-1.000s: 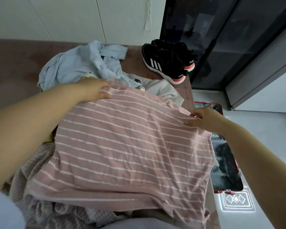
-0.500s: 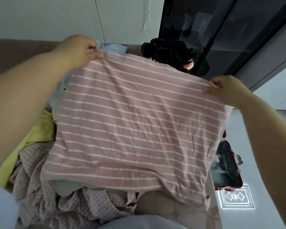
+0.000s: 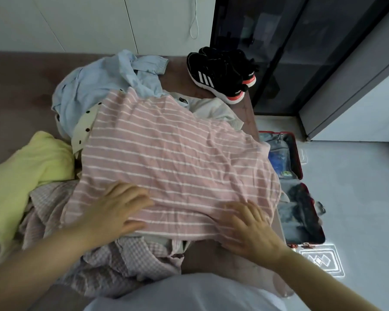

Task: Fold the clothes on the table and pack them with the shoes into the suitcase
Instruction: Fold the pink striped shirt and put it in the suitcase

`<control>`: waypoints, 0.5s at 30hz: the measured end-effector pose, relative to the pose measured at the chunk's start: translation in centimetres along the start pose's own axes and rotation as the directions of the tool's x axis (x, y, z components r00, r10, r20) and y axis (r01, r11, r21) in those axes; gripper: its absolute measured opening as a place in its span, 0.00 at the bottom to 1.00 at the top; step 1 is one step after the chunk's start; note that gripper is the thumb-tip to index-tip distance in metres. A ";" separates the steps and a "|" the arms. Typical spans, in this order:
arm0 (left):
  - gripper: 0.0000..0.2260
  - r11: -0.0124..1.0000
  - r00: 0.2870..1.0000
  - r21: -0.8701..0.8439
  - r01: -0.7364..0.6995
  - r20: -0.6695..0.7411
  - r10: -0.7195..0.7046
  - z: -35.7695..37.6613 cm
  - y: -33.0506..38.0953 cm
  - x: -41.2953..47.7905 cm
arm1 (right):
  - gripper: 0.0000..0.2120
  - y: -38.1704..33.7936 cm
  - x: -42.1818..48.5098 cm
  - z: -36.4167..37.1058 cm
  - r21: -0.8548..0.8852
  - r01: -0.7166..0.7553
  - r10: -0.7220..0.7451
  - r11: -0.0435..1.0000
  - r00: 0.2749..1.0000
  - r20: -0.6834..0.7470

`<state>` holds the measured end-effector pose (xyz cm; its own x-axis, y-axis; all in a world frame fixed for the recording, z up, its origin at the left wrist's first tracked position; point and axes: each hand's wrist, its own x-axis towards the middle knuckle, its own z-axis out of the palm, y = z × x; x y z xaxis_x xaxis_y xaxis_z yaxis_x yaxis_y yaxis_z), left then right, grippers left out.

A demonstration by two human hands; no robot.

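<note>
The pink striped shirt [image 3: 173, 167] lay spread over the heap of clothes on the table [image 3: 14, 86], with one hem nearest the person. Both hands rested on that near part. The left hand [image 3: 112, 212] was palm down with its fingers straight and spread. The right hand [image 3: 249, 227] was likewise flat and splayed by the shirt's right corner, gripping nothing. Under the near hem a checked garment [image 3: 126, 265] bunched toward the person's body. To the left sat a crumpled yellow garment [image 3: 27, 169], touching the checked one. At the shirt's far-left edge a cream piece with dark buttons [image 3: 85, 129] showed, and behind it was a rumpled light blue shirt [image 3: 94, 84]. A pale grey-white garment [image 3: 213, 108] poked out at the far right. The black shoes [image 3: 220, 75] (white side stripes, coral at the heels) stood together at the table's far right corner, apart from the clothes. On the floor [image 3: 357, 198] just beside the table's right edge the suitcase [image 3: 298, 158] lay open, red-rimmed. Its contents were too blurred to name.
</note>
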<state>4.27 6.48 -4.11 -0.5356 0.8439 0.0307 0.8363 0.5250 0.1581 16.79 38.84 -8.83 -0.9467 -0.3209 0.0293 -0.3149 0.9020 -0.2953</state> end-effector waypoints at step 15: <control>0.16 0.984 0.980 -0.130 0.124 -0.141 -0.143 -2.4 -1.6 -7.3 | 0.22 2.5 -6.0 -5.3 0.087 -0.148 0.155 0.985 0.985 -0.078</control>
<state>6.58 -0.77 -2.23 -0.6605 0.7364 0.1469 0.7407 0.6069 0.2881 21.29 44.59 -4.65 -0.9865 -0.1537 0.0574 -0.1639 0.9109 -0.3786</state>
